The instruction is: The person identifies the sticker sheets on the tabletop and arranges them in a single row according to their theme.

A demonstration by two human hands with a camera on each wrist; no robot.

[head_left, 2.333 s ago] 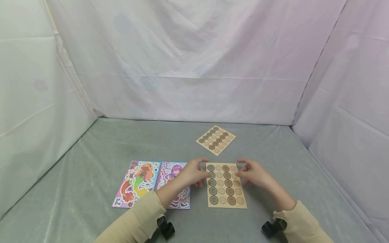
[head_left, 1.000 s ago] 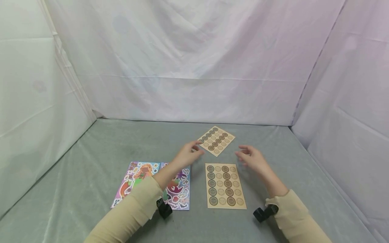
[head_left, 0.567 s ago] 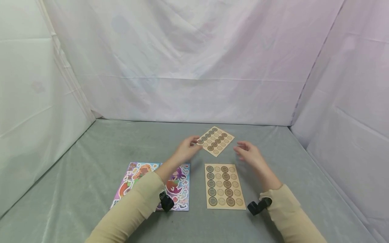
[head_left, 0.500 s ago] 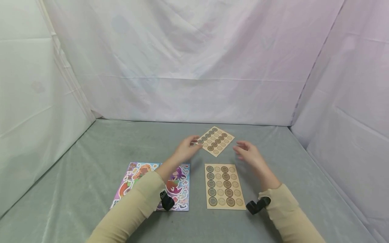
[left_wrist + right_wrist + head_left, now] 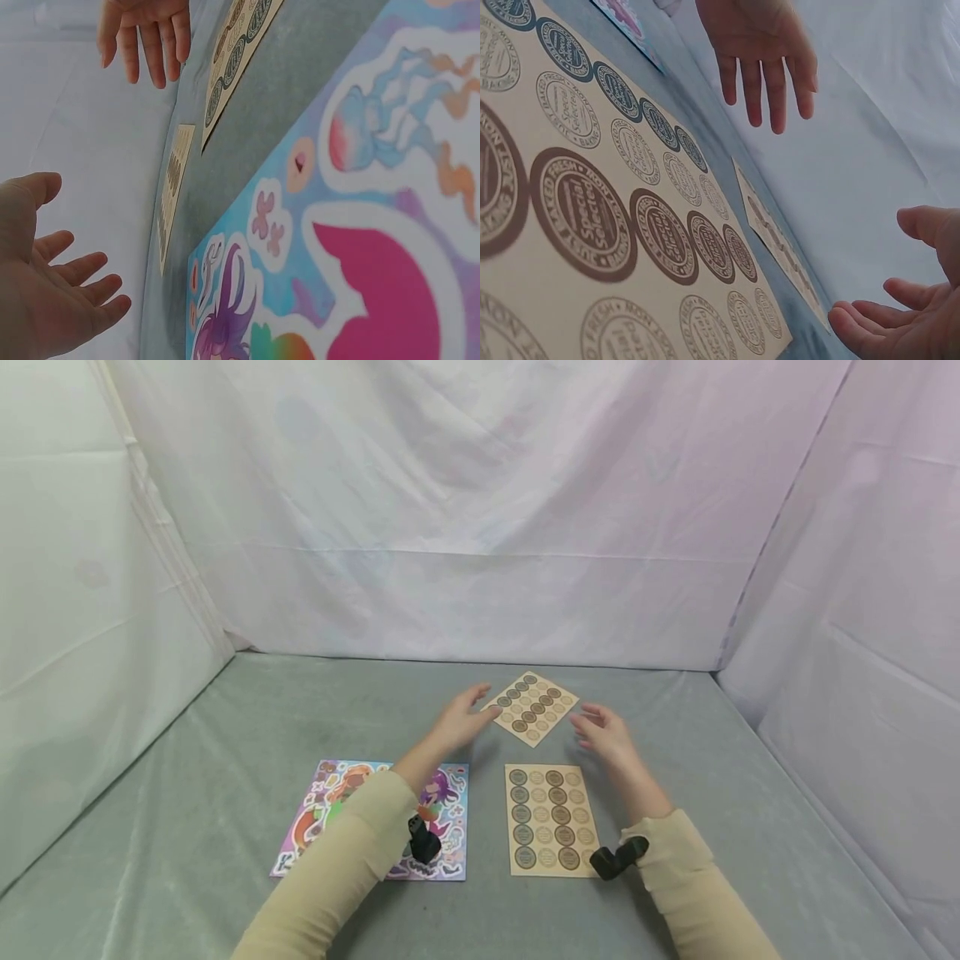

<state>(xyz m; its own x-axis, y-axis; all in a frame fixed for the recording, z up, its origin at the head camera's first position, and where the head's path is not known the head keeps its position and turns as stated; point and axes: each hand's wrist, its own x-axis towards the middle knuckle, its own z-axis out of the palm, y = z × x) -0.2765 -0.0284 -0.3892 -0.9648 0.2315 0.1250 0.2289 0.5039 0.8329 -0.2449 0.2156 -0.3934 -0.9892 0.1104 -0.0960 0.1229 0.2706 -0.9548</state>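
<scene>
Farther back on the table a tan sticker sheet (image 5: 534, 708) with round labels lies turned like a diamond. My left hand (image 5: 459, 720) is at its left corner, fingers spread and relaxed, holding nothing. On the other side my right hand (image 5: 606, 737) hovers beside the sheet's right corner, its fingers loosely bent and apart from it. Both hands (image 5: 52, 277) show bare palms in the wrist views. A second tan sticker sheet (image 5: 551, 818) lies squarely nearer the front; the right wrist view shows its brown and dark round labels (image 5: 585, 214) up close.
Two colourful mermaid sticker sheets (image 5: 446, 827) lie side by side at the left front, partly covered by the left sleeve (image 5: 337, 860). A grey cloth (image 5: 187, 810) covers the table. White curtains (image 5: 465, 527) stand behind and on both sides.
Both hands have moved from the sides of the front tan sheet to either side of the rear one. In the last half second the left fingers spread and the right hand came slightly closer.
</scene>
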